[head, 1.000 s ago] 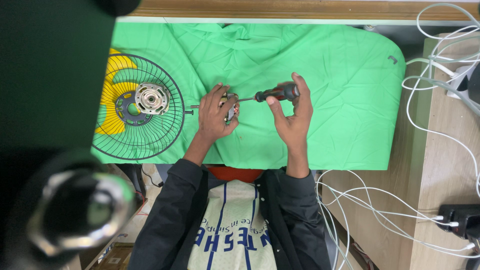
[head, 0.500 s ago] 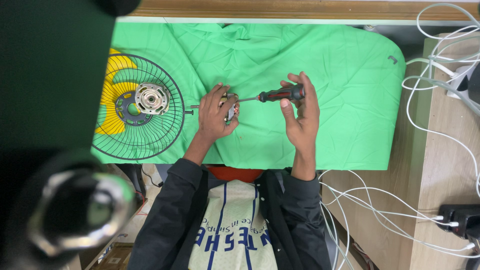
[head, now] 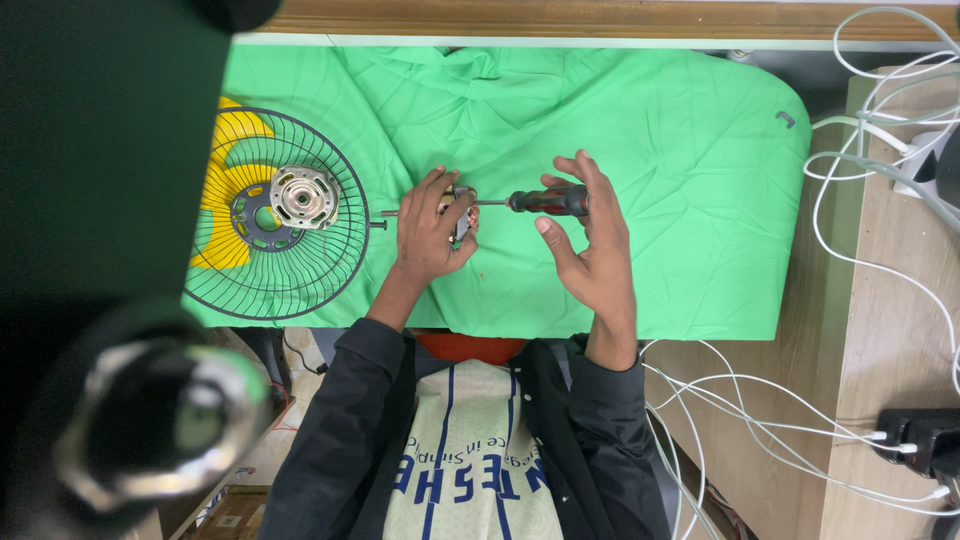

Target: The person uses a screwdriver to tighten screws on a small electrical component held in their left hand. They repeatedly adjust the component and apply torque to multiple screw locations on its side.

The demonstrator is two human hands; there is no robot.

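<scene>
Mid-tabletop on the green cloth (head: 650, 150), the left hand (head: 430, 230) clenches the small motor part (head: 462, 212) while the right hand's (head: 590, 240) fingers (head: 572, 188) loosely grasp the screwdriver (head: 540, 202), lying crosswise, tip leftward into it.

A green cloth (head: 650, 150) covers the table (head: 880, 330). At its left end lies a round black wire fan guard (head: 300, 270) over a yellow fan blade (head: 225, 190), with a metal motor housing (head: 303, 197) at the centre. White cables (head: 870, 150) trail beside a black power adapter (head: 925, 440).
</scene>
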